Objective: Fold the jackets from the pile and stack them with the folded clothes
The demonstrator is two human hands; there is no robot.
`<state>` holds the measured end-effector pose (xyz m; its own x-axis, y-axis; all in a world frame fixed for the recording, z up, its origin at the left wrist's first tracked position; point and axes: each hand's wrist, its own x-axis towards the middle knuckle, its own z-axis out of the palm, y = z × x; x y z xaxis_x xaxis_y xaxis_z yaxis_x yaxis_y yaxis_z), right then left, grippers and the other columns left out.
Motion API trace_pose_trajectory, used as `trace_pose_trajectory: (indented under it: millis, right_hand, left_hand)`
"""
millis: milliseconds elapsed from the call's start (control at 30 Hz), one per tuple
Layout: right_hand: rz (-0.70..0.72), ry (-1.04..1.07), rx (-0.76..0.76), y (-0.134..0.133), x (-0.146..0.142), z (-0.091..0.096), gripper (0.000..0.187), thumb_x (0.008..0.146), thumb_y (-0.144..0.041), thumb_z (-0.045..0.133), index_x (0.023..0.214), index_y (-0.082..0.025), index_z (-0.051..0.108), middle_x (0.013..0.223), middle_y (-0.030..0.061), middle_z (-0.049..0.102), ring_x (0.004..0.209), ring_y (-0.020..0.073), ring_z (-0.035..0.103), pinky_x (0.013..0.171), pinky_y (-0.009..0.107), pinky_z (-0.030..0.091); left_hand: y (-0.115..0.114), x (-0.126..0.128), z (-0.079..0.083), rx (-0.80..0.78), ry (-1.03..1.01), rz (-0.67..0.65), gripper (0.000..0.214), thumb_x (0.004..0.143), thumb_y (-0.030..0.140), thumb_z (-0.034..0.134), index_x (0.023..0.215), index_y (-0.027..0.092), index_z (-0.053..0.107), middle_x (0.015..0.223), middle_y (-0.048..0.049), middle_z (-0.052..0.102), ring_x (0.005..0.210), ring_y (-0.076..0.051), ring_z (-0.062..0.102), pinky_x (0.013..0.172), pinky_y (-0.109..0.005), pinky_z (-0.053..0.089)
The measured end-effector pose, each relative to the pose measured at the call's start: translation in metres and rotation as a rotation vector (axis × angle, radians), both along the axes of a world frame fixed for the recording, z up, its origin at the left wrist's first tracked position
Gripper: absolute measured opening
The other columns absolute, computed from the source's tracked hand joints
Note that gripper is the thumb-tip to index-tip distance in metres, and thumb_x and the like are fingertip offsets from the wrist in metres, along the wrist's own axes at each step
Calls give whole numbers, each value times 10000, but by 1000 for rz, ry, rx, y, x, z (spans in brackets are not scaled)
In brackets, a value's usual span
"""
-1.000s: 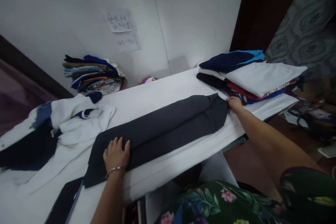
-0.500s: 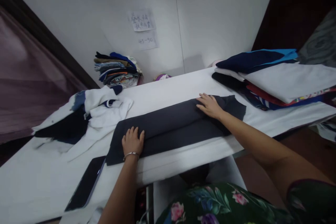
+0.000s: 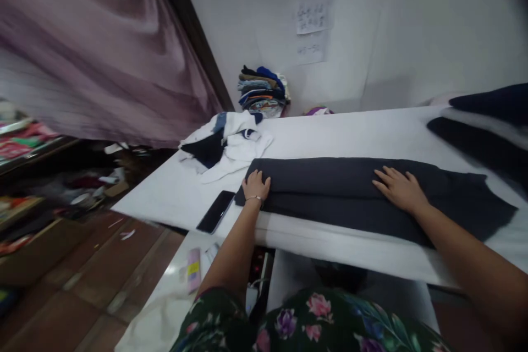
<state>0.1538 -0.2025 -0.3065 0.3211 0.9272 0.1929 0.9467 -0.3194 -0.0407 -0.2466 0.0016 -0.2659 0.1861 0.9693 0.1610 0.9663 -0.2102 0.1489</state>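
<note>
Folded dark grey garment [image 3: 330, 182] lying lengthwise on the white surface [image 3: 330, 132], its long axis running side to side. The left hand [image 3: 256, 186] rests flat and open on the garment's left end; the right hand [image 3: 399, 190], also open and ungrasping, presses its right half. A black smartphone [image 3: 216, 212] lies just beside the left end.

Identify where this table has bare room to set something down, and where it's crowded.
Bare table runs behind the dark grey garment toward the wall; another patch lies left of the phone, below the white garment. Crowded: around the left hand.
</note>
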Motion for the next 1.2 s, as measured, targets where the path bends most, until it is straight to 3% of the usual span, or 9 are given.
trace_pose_trajectory:
  millis: [100,200,367,500,733,933,1033,1133,1200]
  right_hand:
    - [-13,-43,-27,-1,0,-3,567,908,-473,264,1372,-217,465,1465,108,407,1344,281,353,1083,527,238]
    - [-17,-74,-54,-1,0,-3,585,914,-466,232,1393,-208,445,1477,112,386,1353,274,340,1078,514,245]
    - [-42,-85,-111,1,-1,0,600,898,-467,238,1400,-209,442,1490,97,368,1356,262,339,1081,497,243]
    - [-47,-77,-115,1,-1,1,613,890,-483,233,1398,-214,445,1492,83,366,1363,252,328,1086,487,238]
    - [-39,-88,-74,1,3,-7,600,889,-480,247,1387,-221,457,1479,88,388,1349,255,348,1075,491,248]
    - [-41,-82,-38,1,1,-6,575,904,-474,262,1374,-218,473,1463,101,411,1345,258,356,1082,485,245]
    - [-40,-59,-17,1,-1,-3,569,908,-488,265,1357,-219,488,1448,101,432,1337,267,370,1083,496,245]
    - [-23,-55,-2,1,-4,-1,561,916,-488,262,1356,-221,486,1449,101,431,1337,262,370,1081,500,254]
    - [-25,-50,-2,0,-5,1,554,922,-484,263,1356,-220,484,1451,102,428,1340,256,366,1082,498,254]
  left_hand:
    - [17,-17,8,-95,-75,153,557,887,501,410,1369,225,453,1500,-79,358,1379,-285,300,1091,-481,287]
    - [35,-31,15,-248,-154,273,671,838,547,491,1384,164,418,1401,-163,477,1286,-319,441,1002,-444,394]
    - [63,-43,20,-366,-196,255,648,743,612,600,1178,132,613,1243,-162,618,1155,-302,570,892,-335,466]
    - [77,-46,15,-421,-227,267,686,691,628,652,1104,80,651,1138,-181,669,1027,-299,643,787,-310,500]
    - [77,-46,6,-361,-219,217,610,702,558,684,1114,111,640,1199,-167,641,1100,-298,604,853,-328,482]
    - [63,-37,20,-235,-190,206,556,781,476,629,1211,128,576,1265,-173,593,1178,-303,547,932,-368,446]
    - [52,-20,26,-65,-188,109,510,882,412,498,1314,141,487,1357,-151,520,1264,-262,469,1025,-362,376]
    - [37,3,22,88,-120,-155,485,916,420,439,1320,157,493,1417,-118,465,1320,-233,397,1099,-363,295]
    - [27,16,14,60,-26,-291,510,918,466,422,1345,192,477,1474,-92,396,1370,-241,316,1129,-425,237]
